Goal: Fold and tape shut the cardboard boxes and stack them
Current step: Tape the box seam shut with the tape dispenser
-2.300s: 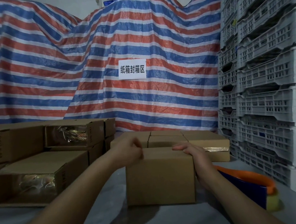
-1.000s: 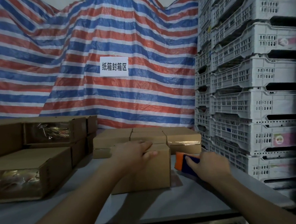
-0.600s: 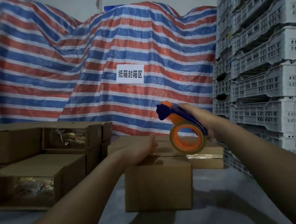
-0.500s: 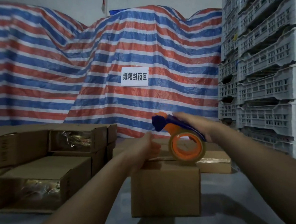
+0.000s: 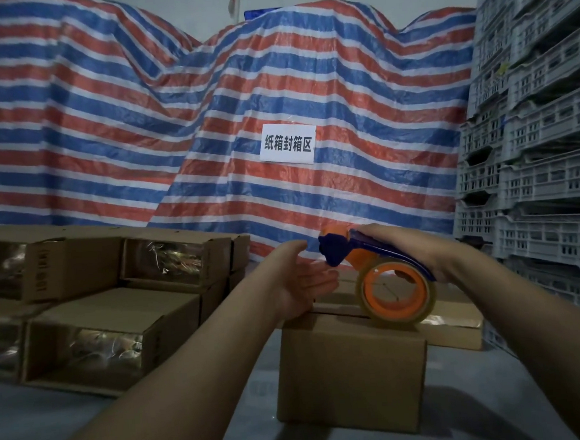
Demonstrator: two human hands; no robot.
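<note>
A small brown cardboard box (image 5: 351,373) stands on the grey table in front of me, its top flaps folded down. My right hand (image 5: 410,249) grips an orange and blue tape dispenser (image 5: 381,275) with a clear tape roll, held just over the box's top right edge. My left hand (image 5: 303,280) hovers above the box's top left corner, palm turned toward the dispenser's blue nose, fingers straight and close to it. Whether the fingers touch the tape end is unclear.
Taped brown boxes (image 5: 110,321) are stacked in two layers at the left. More flat boxes (image 5: 454,325) lie behind the one in front. Grey plastic crates (image 5: 534,154) tower at the right. A striped tarp (image 5: 206,122) with a white sign (image 5: 287,143) hangs behind.
My right hand picked the dispenser up from the table at the right and brought it over the box. My left hand lifted off the box top and turned its palm toward the dispenser.
</note>
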